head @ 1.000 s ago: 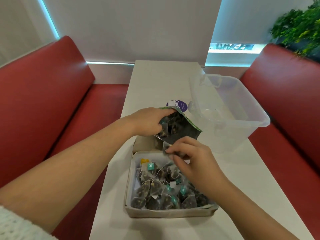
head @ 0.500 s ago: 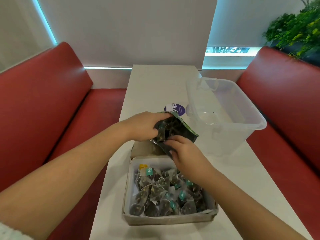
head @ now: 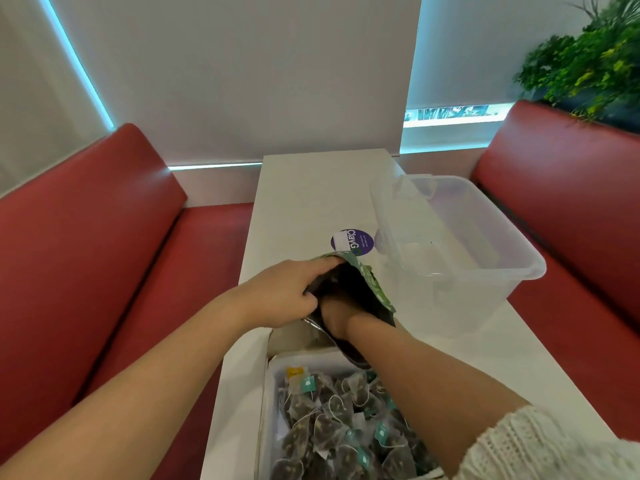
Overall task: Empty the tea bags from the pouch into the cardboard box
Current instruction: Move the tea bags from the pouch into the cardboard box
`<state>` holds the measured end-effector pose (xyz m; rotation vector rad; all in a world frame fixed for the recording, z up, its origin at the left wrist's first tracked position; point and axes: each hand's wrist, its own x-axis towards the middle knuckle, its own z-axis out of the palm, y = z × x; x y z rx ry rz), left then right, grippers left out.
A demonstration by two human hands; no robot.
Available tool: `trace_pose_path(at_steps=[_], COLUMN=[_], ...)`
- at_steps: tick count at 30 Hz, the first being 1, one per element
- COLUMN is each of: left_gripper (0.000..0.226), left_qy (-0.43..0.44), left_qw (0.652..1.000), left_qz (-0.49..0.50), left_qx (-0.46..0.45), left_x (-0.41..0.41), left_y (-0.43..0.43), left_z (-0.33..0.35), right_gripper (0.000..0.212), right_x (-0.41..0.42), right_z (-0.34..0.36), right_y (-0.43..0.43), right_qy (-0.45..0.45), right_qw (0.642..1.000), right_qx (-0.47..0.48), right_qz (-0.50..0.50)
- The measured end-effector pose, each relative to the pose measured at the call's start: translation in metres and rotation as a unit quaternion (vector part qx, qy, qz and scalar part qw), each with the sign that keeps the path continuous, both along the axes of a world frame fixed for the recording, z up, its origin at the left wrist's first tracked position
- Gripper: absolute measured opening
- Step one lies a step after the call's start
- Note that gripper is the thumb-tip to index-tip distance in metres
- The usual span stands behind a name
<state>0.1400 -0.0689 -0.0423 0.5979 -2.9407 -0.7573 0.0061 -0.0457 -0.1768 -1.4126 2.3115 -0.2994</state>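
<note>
The pouch point(head: 360, 289) hangs tilted just above the far edge of the cardboard box point(head: 266, 420), its mouth turned toward you and its dark lining showing. Your left hand point(head: 287, 296) grips its upper rim, fingers curled over the edge to hold the mouth wide. Your right hand point(head: 333, 318) is sunk into the opening past the knuckles. Its fingers are hidden inside, so you cannot tell whether they have closed on anything.

Below, the box lies at the near end of the white bench point(head: 311, 202), already heaped with tea bags point(head: 346, 424), their strings and teal tags tangled together.

This looks like the late part of the emptying: a reach inside for what has not fallen out. How many bags remain in the pouch is out of sight. The next move calls for drawing your right hand back with its catch and releasing it over the box, or for upending the pouch above the box with both hands.

A clear plastic tub point(head: 485, 271) stands just beyond on the right, a purple round sticker point(head: 353, 241) near it; red seats point(head: 86, 254) flank the bench.
</note>
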Motion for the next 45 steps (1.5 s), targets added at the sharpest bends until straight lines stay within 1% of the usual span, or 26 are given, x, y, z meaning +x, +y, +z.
trace_pose_path(at_steps=[1,3,4,7,9,10,12,14,15,18,22,24,28,30,32,34,36,39,41,45], left_gripper=[0.076,0.076,0.076,0.075,0.075,0.074,0.073,0.073,0.072,0.072,0.072,0.072,0.073,0.073,0.073,0.073,0.072,0.072,0.071,0.071], left_qy=[0.002,0.005,0.007,0.007,0.003,0.0,-0.008,-0.01,-0.011,-0.018,-0.029,-0.032,-0.027,-0.023,-0.024,-0.025,-0.025,-0.026,-0.024,-0.027], left_qw=[1.0,1.0,1.0,1.0,1.0,1.0,1.0,1.0,1.0,0.998,0.996,0.996,0.997,0.997,0.997,0.997,0.998,0.998,0.998,0.998], left_qz=[0.0,-0.002,-0.003,0.002,0.005,0.004,0.003,0.002,0.002,0.004,0.015,0.018,0.015,0.014,0.014,0.013,0.013,0.013,0.012,0.01], left_qx=[-0.001,-0.007,-0.01,-0.01,-0.01,-0.011,-0.014,-0.02,-0.024,-0.054,-0.079,-0.082,-0.074,-0.072,-0.07,-0.066,-0.061,-0.059,-0.054,-0.051], left_x=[0.0,-0.001,-0.003,-0.004,-0.004,-0.004,-0.003,-0.003,-0.003,-0.005,-0.009,-0.009,-0.009,-0.008,-0.008,-0.007,-0.008,-0.007,-0.008,-0.01], left_y=[0.0,0.002,0.002,0.002,0.003,0.003,0.005,0.006,0.007,0.009,0.01,0.009,0.01,0.01,0.009,0.008,0.008,0.007,0.007,0.008], left_z=[0.0,-0.001,-0.001,0.0,0.002,0.002,0.002,0.0,-0.001,-0.005,-0.01,-0.011,-0.01,-0.011,-0.012,-0.013,-0.013,-0.013,-0.013,-0.013], right_gripper=[0.052,0.047,0.043,0.034,0.026,0.026,0.031,0.032,0.033,0.035,0.027,0.027,0.025,0.027,0.027,0.032,0.036,0.037,0.043,0.059], right_x=[-0.001,0.001,0.004,0.008,0.013,0.016,0.022,0.026,0.029,0.035,0.041,0.039,0.046,0.052,0.051,0.045,0.039,0.033,0.034,0.046], right_z=[-0.005,-0.006,-0.004,0.01,0.032,0.04,0.051,0.057,0.06,0.066,0.066,0.061,0.052,0.044,0.035,0.028,0.022,0.016,0.013,0.011], right_y=[-0.001,0.0,0.002,0.018,0.044,0.057,0.088,0.116,0.128,0.162,0.193,0.2,0.206,0.206,0.201,0.196,0.191,0.188,0.185,0.173], right_qy=[0.02,0.029,0.01,0.056,0.057,0.039,0.089,0.12,0.12,0.113,0.073,0.056,0.055,0.058,0.039,-0.013,-0.05,-0.031,-0.019,-0.058], right_qw=[1.0,0.998,0.998,0.997,0.996,0.995,0.981,0.968,0.964,0.952,0.95,0.949,0.944,0.944,0.951,0.963,0.969,0.967,0.963,0.943], right_qx=[-0.024,-0.05,-0.058,-0.047,-0.057,-0.082,-0.153,-0.197,-0.214,-0.249,-0.251,-0.245,-0.227,-0.206,-0.177,-0.134,-0.057,0.001,0.026,0.06], right_qz=[-0.005,-0.018,-0.037,-0.003,0.031,0.047,0.077,0.096,0.102,0.14,0.173,0.189,0.232,0.251,0.249,0.232,0.235,0.251,0.266,0.321])
